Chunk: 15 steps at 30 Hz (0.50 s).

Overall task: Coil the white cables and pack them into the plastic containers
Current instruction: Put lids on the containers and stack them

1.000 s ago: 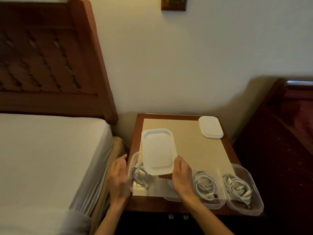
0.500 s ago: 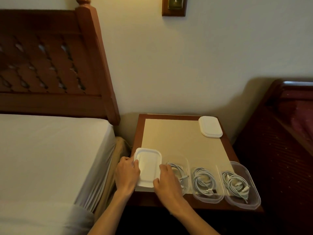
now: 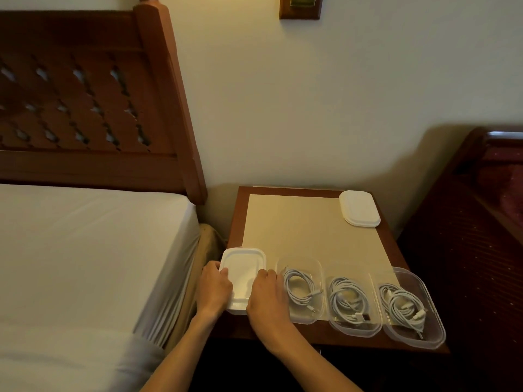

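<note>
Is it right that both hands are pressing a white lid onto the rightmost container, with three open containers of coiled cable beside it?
Not quite. In the head view both hands press the white lid onto the leftmost container; the three open containers of coiled cable sit to its right.

White lid (image 3: 243, 267) and both hands hide leftmost container's contents; wall fixture (image 3: 300, 7) cut off by top edge.

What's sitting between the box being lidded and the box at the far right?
In the head view, two open containers, each holding a coiled white cable.
</note>
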{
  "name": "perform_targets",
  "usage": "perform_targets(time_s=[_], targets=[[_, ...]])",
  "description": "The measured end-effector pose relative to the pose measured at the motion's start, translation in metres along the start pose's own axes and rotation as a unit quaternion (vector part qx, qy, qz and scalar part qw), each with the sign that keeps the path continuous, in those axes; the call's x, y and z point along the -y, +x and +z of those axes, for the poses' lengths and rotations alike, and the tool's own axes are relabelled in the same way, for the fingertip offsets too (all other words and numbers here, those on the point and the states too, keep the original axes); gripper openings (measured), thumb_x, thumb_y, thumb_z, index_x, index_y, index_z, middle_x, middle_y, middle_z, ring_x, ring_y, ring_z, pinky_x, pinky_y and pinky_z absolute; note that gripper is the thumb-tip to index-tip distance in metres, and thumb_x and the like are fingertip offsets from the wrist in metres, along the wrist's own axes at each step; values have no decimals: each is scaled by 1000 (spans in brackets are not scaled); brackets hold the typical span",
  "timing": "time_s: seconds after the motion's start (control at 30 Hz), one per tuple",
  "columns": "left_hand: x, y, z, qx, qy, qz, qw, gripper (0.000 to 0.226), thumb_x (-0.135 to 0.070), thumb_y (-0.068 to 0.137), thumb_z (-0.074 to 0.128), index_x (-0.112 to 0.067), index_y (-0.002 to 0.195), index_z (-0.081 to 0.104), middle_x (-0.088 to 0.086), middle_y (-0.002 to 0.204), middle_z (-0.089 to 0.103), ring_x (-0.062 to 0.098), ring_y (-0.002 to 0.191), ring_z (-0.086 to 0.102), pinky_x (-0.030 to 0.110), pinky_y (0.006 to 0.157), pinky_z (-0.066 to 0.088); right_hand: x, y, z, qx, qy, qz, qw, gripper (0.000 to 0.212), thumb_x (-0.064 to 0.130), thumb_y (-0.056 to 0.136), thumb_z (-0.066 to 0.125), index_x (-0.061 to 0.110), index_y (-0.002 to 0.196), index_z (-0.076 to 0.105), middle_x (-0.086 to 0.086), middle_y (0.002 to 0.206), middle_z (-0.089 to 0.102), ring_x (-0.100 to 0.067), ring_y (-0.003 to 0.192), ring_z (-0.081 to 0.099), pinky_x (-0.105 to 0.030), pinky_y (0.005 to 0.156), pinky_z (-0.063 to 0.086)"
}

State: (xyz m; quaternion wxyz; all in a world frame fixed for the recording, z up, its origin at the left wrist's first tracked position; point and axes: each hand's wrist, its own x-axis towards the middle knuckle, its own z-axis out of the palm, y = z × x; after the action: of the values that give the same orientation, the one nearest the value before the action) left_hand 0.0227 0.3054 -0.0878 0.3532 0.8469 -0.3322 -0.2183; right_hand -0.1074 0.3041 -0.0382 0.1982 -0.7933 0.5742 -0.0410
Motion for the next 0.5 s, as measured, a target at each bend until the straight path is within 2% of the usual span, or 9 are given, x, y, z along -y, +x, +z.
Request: perform_targets(time_s=[0.13,0.2,0.33,0.5], targets=[[1,8,-4,33,-3,4,999,9,-23,102,41,-17,108,45,6,107,59,19,88,58,30,67,47,3,3,3,6,0,-9,1000,52,9,96,50,6,143,26,-16,134,48,-30,124,41,-33,93,42],[2,14,-6,40,12,8,999,12,-24,102,39,-16,109,44,6,104,59,21,88,58,37,73,50,6,6,6,10,7,-8,1000,60,7,96,49,4,147,17,-17,135,44,-31,122,46,-33,92,44],[8,18,-1,54,59,10,997,17,-30,102,34,-20,115,40,2,103,57,19,87,59,41,81,54,12,18,14,39,45,3,998,72,15,99,52,5,152,4,-16,142,40,-28,119,55,-34,95,48],[16,15,5,5,26,42,999,23,-33,102,39,-23,118,52,1,108,64,13,86,59,29,76,52,8,21,17,57,64,8,996,95,14,91,63,8,153,-8,-14,140,41,-28,115,56,-35,89,50]])
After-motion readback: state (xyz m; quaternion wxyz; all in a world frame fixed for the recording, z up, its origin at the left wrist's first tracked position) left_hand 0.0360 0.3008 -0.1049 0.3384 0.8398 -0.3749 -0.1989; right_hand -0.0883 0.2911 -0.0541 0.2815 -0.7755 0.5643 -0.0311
